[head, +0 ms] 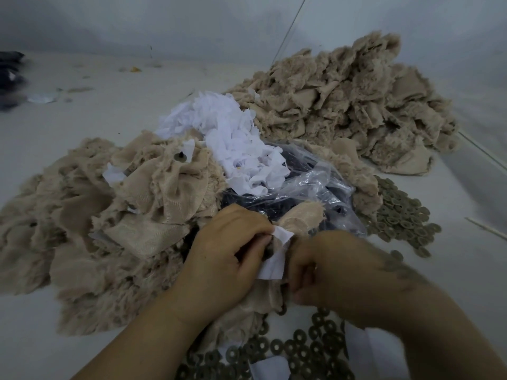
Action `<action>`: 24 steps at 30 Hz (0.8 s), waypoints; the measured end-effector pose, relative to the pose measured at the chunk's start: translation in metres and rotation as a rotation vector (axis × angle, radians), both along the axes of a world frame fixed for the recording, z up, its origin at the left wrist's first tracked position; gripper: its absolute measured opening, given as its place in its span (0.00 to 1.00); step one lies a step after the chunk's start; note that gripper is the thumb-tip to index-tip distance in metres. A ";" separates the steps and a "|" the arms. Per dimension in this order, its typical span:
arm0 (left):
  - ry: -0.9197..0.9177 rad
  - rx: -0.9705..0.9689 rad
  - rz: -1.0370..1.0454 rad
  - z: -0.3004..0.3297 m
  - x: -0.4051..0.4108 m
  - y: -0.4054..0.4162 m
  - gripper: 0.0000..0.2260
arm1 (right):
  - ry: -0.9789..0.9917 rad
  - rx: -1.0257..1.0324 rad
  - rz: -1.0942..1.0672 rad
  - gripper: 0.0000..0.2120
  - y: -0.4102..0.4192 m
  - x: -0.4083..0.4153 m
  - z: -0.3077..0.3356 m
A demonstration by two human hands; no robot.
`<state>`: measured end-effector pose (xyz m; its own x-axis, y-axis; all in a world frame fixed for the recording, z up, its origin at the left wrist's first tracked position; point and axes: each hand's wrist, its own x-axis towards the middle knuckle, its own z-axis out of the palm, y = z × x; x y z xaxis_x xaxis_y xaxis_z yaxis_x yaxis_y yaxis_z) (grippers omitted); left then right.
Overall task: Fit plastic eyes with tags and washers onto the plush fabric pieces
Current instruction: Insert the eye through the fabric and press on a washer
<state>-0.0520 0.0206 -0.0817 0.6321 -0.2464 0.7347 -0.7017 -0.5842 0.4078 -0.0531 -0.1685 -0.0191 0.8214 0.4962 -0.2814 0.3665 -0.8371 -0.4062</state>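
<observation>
My left hand (pixel 222 259) and my right hand (pixel 337 272) meet at the lower centre, both closed on one beige plush piece (pixel 300 219) with a white tag (pixel 275 259) pinched between the fingers. What sits under the fingertips is hidden. A clear plastic bag of black eyes (pixel 310 190) lies just behind the hands. White tags (pixel 233 135) are heaped behind the bag. Grey-green washers (pixel 290 349) are scattered in front of me and in a second heap (pixel 400 218) at the right.
A pile of beige plush pieces (pixel 109 209) with tags and an eye post showing lies at the left. A larger beige pile (pixel 354 105) lies at the back right. Dark objects (pixel 11 78) sit at the far left edge of the pale surface (pixel 96 111).
</observation>
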 end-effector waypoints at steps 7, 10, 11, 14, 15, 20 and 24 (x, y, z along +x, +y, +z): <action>-0.018 0.016 -0.086 0.000 0.001 -0.003 0.03 | -0.296 0.997 -0.407 0.07 0.009 0.005 -0.008; -0.021 0.020 -0.087 0.003 0.000 -0.003 0.03 | -0.468 0.852 -0.400 0.06 0.024 0.009 -0.030; -0.014 0.012 -0.077 0.004 -0.001 -0.003 0.03 | -0.471 0.880 -0.407 0.06 0.023 0.011 -0.033; 0.028 -0.018 -0.030 0.007 -0.003 -0.001 0.07 | -0.404 0.963 -0.399 0.08 0.020 0.013 -0.035; 0.042 -0.026 -0.022 0.008 -0.004 -0.001 0.07 | -0.416 0.958 -0.390 0.08 0.021 0.013 -0.034; 0.066 -0.064 -0.009 0.009 -0.007 -0.002 0.09 | -0.567 0.898 -0.403 0.09 0.025 0.012 -0.038; 0.054 -0.074 -0.008 0.012 -0.008 -0.003 0.08 | -0.502 0.978 -0.396 0.09 0.026 0.012 -0.041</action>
<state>-0.0597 0.0172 -0.0701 0.6696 -0.1976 0.7160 -0.6819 -0.5455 0.4872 -0.0410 -0.1426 -0.0601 0.8776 0.0055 0.4794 0.4526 -0.3392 -0.8246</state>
